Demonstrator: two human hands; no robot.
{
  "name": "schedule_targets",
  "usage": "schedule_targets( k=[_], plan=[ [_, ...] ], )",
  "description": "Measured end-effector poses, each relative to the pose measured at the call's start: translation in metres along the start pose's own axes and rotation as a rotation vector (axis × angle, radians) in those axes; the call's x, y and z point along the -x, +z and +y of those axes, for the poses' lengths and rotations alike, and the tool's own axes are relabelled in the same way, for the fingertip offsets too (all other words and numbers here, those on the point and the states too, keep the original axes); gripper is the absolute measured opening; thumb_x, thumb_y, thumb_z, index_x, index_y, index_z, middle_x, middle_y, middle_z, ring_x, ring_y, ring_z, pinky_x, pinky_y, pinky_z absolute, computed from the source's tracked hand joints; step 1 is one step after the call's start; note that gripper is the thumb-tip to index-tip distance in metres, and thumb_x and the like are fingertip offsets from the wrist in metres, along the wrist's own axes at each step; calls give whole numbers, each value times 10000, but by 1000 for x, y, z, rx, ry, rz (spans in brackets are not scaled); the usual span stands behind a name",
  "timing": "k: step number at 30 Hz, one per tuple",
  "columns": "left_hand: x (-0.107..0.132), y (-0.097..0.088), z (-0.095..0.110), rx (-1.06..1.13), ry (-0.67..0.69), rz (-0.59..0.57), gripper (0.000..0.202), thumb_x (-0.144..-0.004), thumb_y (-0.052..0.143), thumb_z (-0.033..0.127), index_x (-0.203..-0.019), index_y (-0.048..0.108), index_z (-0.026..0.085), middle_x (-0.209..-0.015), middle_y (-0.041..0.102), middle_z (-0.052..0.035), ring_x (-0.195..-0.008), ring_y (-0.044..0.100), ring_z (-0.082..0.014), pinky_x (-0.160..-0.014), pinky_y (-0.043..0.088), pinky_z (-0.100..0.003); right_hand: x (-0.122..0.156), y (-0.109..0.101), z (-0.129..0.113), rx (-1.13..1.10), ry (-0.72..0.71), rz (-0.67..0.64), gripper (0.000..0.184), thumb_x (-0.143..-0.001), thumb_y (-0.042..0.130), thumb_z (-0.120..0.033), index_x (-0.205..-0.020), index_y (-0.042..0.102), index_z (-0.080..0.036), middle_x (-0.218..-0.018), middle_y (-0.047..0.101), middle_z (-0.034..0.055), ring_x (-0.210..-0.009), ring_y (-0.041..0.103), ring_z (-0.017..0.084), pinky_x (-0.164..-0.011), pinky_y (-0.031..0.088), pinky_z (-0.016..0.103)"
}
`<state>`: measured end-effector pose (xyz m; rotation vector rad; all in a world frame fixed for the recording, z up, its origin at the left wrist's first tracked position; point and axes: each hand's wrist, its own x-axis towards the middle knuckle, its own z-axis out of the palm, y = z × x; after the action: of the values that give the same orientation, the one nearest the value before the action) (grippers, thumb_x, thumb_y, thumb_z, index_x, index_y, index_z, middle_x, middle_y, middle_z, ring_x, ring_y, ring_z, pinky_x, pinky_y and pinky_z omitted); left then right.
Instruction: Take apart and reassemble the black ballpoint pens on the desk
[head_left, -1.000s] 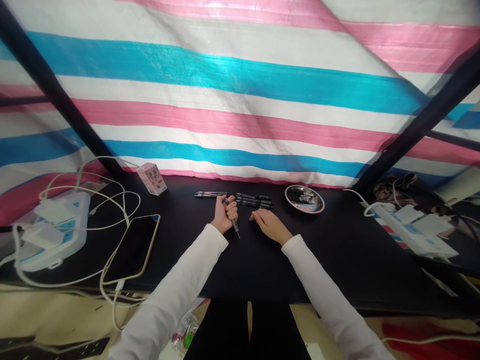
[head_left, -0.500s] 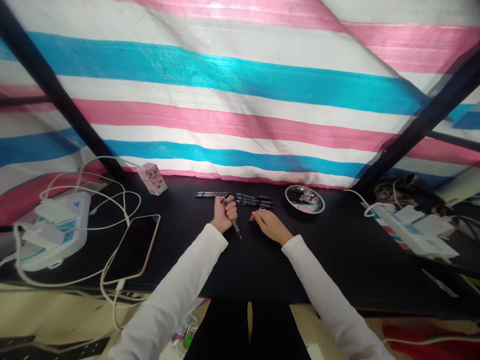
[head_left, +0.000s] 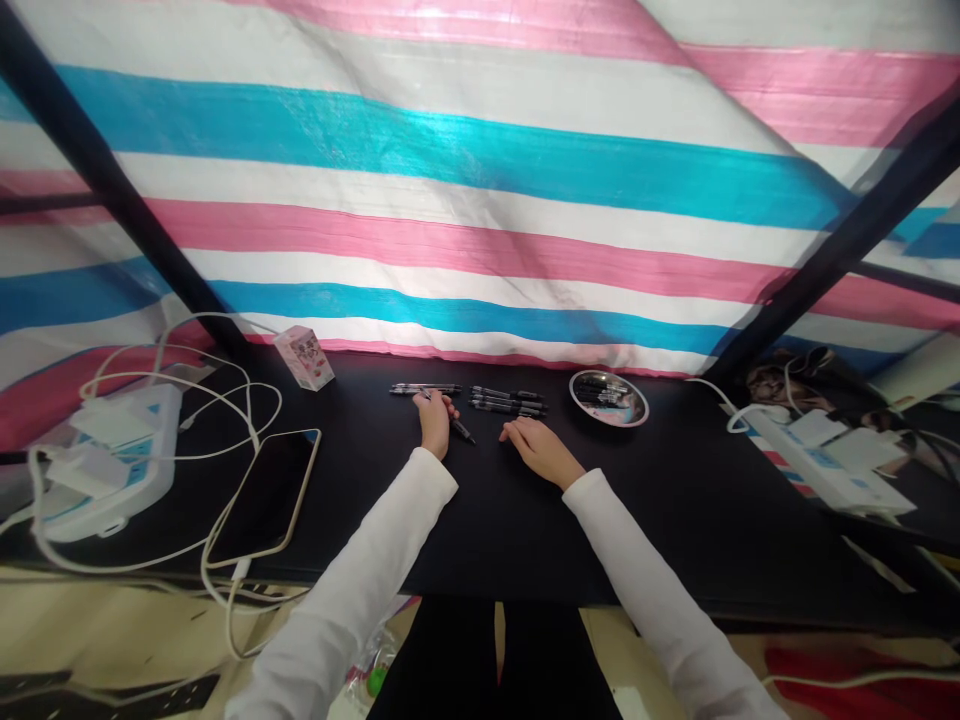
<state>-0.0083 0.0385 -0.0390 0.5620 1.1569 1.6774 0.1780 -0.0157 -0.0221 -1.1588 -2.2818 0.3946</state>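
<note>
My left hand [head_left: 436, 423] is closed around a dark pen [head_left: 463, 432], whose tip points toward me and to the right, low over the black table. Just beyond that hand lie a few slim pens [head_left: 409, 388] side by side. To their right is a row of several black pens [head_left: 506, 402] with clear barrels. My right hand [head_left: 537, 446] rests on the table in front of this row, its fingers curled in; whether anything is in them is hidden. A round metal bowl [head_left: 646, 408] holding black pen parts stands at the right.
A small pink box [head_left: 304, 358] stands at the back left. A phone [head_left: 266, 495] with a charging cable lies at the left, beside a white power strip [head_left: 154, 480] and tangled cables. Another power strip [head_left: 847, 465] is at the right. A striped sheet [head_left: 480, 230] hangs behind the table [head_left: 517, 540].
My left hand has turned over and shifted slightly left, and the pen in it now lies lower and flatter. My right hand has stayed in place.
</note>
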Motion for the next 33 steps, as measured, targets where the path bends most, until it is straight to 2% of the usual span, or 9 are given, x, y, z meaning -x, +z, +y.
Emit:
schedule_targets(
  k=[4,6,8,12,18,23,28,31,33],
  plan=[
    [-11,-10,7,-428,202,241,155,-788,451,144,-895,358,206,-870,519,-26,-786,562,-151,-744,451,-304,0,0,-1,-2,15,-6,430,-967,245,-361,-798,603,-193,-822,616,46,-834,565,158,-821,411,305],
    [-15,-14,11,-641,245,378,158,-782,487,151,-902,390,181,-1021,486,-105,-1041,497,-230,-903,381,-389,0,0,0,4,18,-7,435,-966,243,-367,-797,605,-194,-819,615,45,-834,564,158,-819,409,303],
    [-19,-18,13,-753,266,406,214,-770,516,144,-952,405,159,-1103,437,-149,-1148,417,-267,-964,330,-413,0,0,1,7,16,-6,441,-966,239,-373,-799,606,-195,-816,614,45,-833,565,156,-815,408,298],
    [-25,-29,17,-712,314,281,374,-758,536,103,-1082,353,138,-1047,443,-126,-1091,438,-222,-949,359,-356,1,0,1,6,22,-5,435,-966,241,-373,-805,603,-193,-818,610,45,-839,564,157,-818,408,297],
    [-21,-34,20,-717,386,283,590,-728,602,88,-1199,248,124,-1119,341,-151,-1125,383,-229,-973,340,-371,1,-1,-1,4,19,1,420,-966,249,-351,-803,601,-190,-818,611,44,-836,564,155,-818,410,298],
    [-21,-32,15,-802,478,268,423,-772,530,69,-1139,320,86,-1177,244,-192,-1120,371,-221,-971,355,-356,1,-2,-2,0,19,-3,408,-965,257,-342,-802,600,-192,-828,617,43,-839,568,155,-820,414,300],
    [-25,-28,9,-943,491,443,256,-784,493,89,-1028,418,108,-1212,249,-196,-1149,346,-296,-974,302,-482,1,-1,0,19,13,2,351,-956,285,-305,-846,597,-190,-844,619,53,-848,571,163,-813,424,301],
    [-20,-26,8,-1054,476,492,240,-774,462,81,-1007,459,140,-1253,259,-189,-1146,345,-336,-921,313,-520,1,-4,5,54,-10,64,251,-928,343,-255,-968,582,-188,-921,610,69,-869,566,176,-811,429,307],
    [-16,-26,10,-1126,473,443,268,-731,450,34,-963,495,160,-1210,326,-172,-1119,363,-342,-888,324,-519,1,-12,11,119,-3,143,238,-902,365,-203,-1015,574,-188,-947,593,81,-876,555,191,-827,422,327]
  ],
)
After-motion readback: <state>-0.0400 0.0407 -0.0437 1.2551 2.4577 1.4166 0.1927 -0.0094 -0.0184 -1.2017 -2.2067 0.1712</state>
